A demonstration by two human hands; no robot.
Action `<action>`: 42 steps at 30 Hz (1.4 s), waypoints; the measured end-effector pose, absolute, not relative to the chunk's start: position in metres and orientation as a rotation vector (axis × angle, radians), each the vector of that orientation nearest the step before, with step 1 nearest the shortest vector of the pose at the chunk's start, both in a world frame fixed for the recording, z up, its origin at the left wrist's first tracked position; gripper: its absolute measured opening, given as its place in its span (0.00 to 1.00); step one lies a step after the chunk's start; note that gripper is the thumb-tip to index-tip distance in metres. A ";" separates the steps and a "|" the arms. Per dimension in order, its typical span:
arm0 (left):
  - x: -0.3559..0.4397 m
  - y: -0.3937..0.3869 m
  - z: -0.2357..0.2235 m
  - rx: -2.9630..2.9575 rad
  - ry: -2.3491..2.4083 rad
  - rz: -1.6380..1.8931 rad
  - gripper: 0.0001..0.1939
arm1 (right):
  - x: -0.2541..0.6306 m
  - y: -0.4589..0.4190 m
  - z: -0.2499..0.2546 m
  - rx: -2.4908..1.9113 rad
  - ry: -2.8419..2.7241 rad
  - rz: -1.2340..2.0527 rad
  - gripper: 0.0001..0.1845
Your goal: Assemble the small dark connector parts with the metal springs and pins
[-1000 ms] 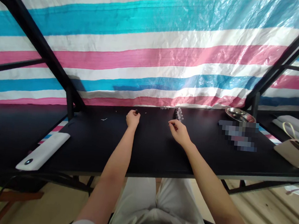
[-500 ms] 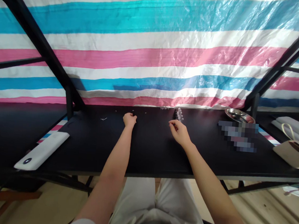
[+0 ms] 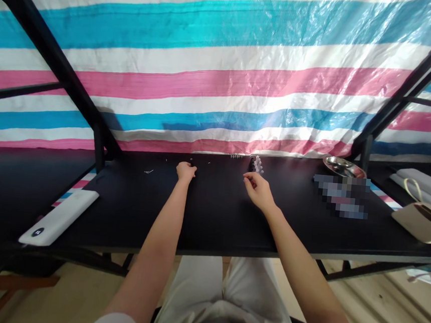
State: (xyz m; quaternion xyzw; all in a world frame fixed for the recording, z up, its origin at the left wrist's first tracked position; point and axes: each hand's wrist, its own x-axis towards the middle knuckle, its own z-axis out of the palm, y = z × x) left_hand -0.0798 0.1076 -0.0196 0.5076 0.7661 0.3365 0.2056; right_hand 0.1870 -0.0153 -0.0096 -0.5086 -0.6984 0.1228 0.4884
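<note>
Since the pale knobbly cluster [image 3: 259, 165] lies just beyond R hand [image 3: 258, 190], axis approx. fore-aft, R's nearer than L hand [image 3: 186, 171], tho can't tell if either grip's clamped.

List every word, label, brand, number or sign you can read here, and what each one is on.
None can be read.
White power bank: a light mark on its dark oval panel, too small to make out.
Pixelated item on the black table: masked, so any print is hidden.
</note>
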 end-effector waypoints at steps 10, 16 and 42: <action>-0.080 0.101 -0.008 1.505 2.101 0.809 0.08 | 0.187 -0.018 -0.005 -1.236 -1.673 0.279 0.13; -0.089 0.086 0.015 1.635 2.166 0.514 0.12 | 0.191 -0.023 0.004 -1.293 -1.494 0.138 0.12; 0.075 0.027 0.011 2.733 1.370 0.213 0.28 | 0.220 0.008 -0.030 -2.087 -1.551 -0.023 0.13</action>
